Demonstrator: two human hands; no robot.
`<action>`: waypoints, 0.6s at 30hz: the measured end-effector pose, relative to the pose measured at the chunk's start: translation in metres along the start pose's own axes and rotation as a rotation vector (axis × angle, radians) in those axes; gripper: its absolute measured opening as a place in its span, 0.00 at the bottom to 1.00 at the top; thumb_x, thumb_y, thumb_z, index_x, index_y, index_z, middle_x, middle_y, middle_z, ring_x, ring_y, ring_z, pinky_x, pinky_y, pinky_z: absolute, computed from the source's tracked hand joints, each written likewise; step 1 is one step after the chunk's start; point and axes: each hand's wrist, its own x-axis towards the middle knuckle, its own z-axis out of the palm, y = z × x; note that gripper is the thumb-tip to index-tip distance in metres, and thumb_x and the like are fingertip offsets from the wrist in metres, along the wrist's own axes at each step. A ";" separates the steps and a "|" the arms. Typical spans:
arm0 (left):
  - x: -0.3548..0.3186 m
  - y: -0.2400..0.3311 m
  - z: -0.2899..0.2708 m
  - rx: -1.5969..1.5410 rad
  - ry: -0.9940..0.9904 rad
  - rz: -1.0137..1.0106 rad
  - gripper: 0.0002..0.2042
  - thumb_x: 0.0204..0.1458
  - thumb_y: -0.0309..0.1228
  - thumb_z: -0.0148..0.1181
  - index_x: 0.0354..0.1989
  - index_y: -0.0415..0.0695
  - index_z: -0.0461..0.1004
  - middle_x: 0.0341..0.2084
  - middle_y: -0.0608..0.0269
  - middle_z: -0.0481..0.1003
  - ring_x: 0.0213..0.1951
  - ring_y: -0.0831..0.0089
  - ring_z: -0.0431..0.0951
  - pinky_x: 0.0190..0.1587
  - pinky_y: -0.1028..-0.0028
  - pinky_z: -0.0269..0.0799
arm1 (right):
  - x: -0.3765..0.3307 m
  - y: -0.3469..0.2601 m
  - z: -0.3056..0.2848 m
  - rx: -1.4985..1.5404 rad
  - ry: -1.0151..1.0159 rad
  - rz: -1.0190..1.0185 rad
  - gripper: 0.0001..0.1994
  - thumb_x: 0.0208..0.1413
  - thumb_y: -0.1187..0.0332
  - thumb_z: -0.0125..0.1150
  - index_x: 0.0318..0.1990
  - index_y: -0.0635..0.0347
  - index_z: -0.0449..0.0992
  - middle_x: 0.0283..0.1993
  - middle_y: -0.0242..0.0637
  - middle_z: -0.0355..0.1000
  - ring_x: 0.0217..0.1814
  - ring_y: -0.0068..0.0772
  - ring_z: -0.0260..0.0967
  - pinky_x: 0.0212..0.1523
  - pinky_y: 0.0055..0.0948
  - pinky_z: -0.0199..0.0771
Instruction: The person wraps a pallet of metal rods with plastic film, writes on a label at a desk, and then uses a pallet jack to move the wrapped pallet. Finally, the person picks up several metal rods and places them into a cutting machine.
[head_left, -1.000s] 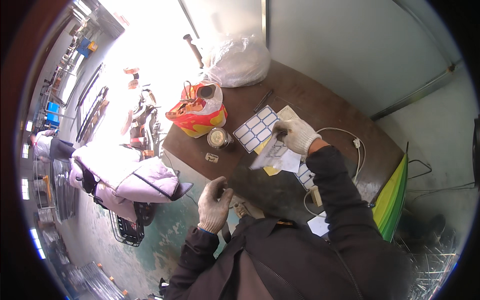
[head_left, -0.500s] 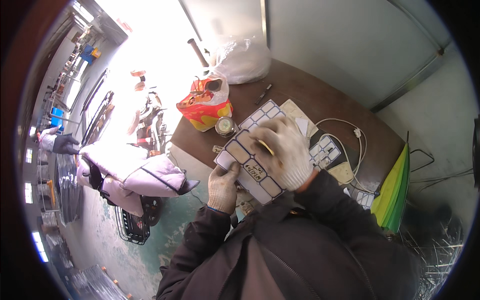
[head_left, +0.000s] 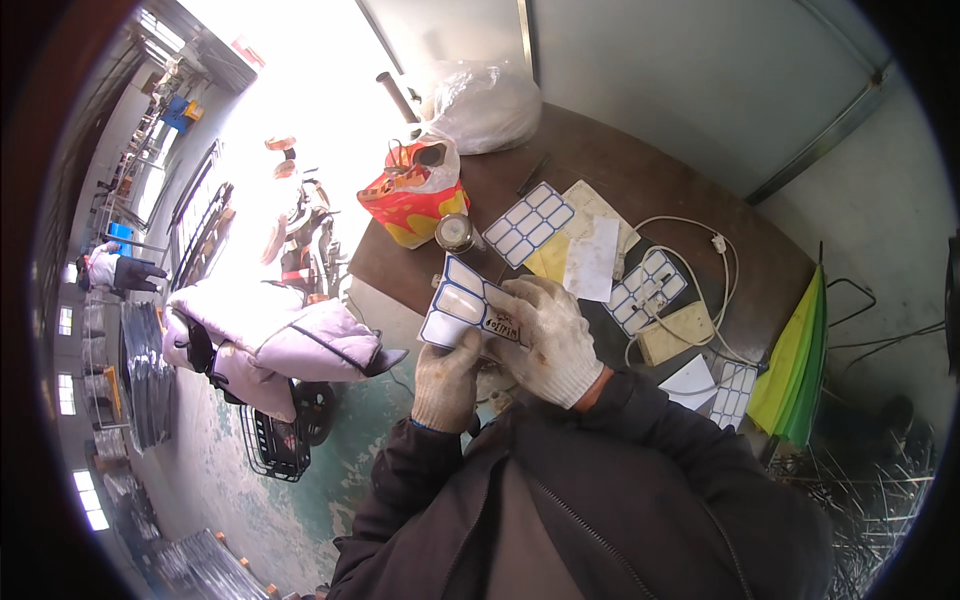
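Note:
Both my hands wear off-white knitted gloves, and between them is a sheet of blue-bordered labels (head_left: pixel 461 302) with handwriting on one label. My left hand (head_left: pixel 446 385) pinches the sheet's lower edge, thumb on top. On its right side my right hand (head_left: pixel 553 340) is closed round the sheet, covering that part. The sheet looks bent, tilted up above the table's near edge. Just beyond my hands, a second label sheet (head_left: pixel 528 222) lies flat on the brown table (head_left: pixel 690 195), beside a white paper slip (head_left: pixel 592 262) and a yellow sheet (head_left: pixel 549 257).
A round jar (head_left: pixel 455 234) stands by a red-and-yellow bag (head_left: pixel 415 208), with a white plastic bag (head_left: pixel 485 108) behind. A white cable (head_left: pixel 728 275) loops over more label sheets at right. A green umbrella (head_left: pixel 800 365) leans at the table's end. A scooter with a pink cover (head_left: pixel 275 335) stands left.
My right hand has come down and turned onto the sheet's right side. The sheet, flat and wide before, is now bent and partly covered. A yellow object at the right fingers no longer shows.

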 end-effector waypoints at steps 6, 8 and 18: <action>-0.012 0.002 0.000 -0.075 0.011 -0.095 0.24 0.80 0.39 0.67 0.74 0.35 0.76 0.58 0.52 0.85 0.55 0.57 0.89 0.58 0.56 0.90 | -0.007 -0.004 0.004 -0.031 -0.013 -0.082 0.21 0.54 0.64 0.85 0.54 0.57 0.88 0.61 0.41 0.84 0.65 0.54 0.80 0.66 0.55 0.80; -0.015 0.000 -0.002 0.147 -0.026 -0.052 0.24 0.81 0.40 0.66 0.74 0.35 0.75 0.58 0.51 0.85 0.56 0.55 0.89 0.59 0.55 0.90 | -0.011 -0.005 0.005 -0.056 -0.017 -0.101 0.20 0.55 0.64 0.85 0.53 0.57 0.88 0.58 0.40 0.85 0.62 0.53 0.81 0.63 0.54 0.82; -0.020 -0.017 0.004 0.007 0.085 -0.230 0.24 0.84 0.42 0.63 0.70 0.29 0.78 0.56 0.50 0.87 0.56 0.57 0.90 0.64 0.58 0.86 | -0.029 -0.002 0.005 -0.120 -0.061 -0.034 0.14 0.62 0.63 0.81 0.50 0.58 0.89 0.42 0.44 0.85 0.45 0.53 0.86 0.45 0.49 0.87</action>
